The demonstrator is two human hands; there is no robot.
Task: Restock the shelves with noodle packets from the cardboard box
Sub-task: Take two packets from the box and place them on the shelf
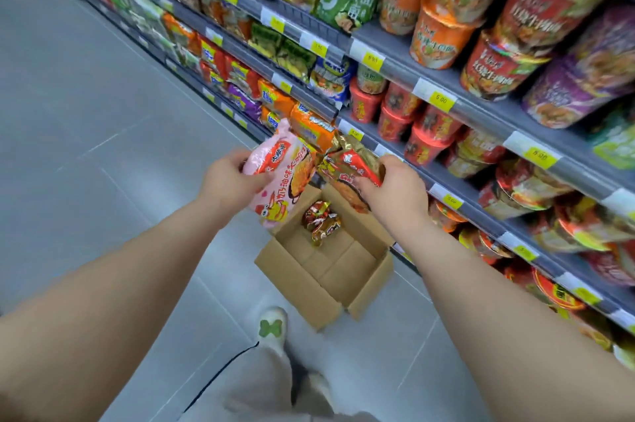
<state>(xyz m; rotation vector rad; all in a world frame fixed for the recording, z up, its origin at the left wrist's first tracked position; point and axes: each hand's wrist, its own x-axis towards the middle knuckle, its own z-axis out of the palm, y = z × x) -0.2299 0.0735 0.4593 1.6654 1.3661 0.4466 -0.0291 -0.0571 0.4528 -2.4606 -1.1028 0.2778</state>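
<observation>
**Left hand** (229, 182): clenched on the left edge of the pink noodle packet (288, 174), with the thumb across its printed face. The packet stood roughly upright. Most of it lay to the right of the grip, with its top seam above the hand and its lower end hanging below it, over the near corner of the box.

**Right hand** (395, 193): fingers curled round the lower right part of the red-and-gold noodle packet (347, 160). The packet stuck out up and to the left of the grip, its crinkled top tilted toward the shelves (481, 113). Its left edge was just beside the pink noodle packet. Whether the two touched could not be told.

**Cardboard box** (295, 287): on the floor (103, 146) below both hands, flaps open, beside the foot of the shelves.

**Boxed packets** (321, 220): dark red and gold, lying at the far end of the cardboard box. Their number could not be told.

**Shelf stock:** noodle cups (443, 36) were stacked on the nearer bays, and bagged noodles filled the bays farther along. Yellow price tags (441, 100) ran along the rails.

**Also in view:** one shoe (273, 325) on the floor, just beside the near corner of the cardboard box.
</observation>
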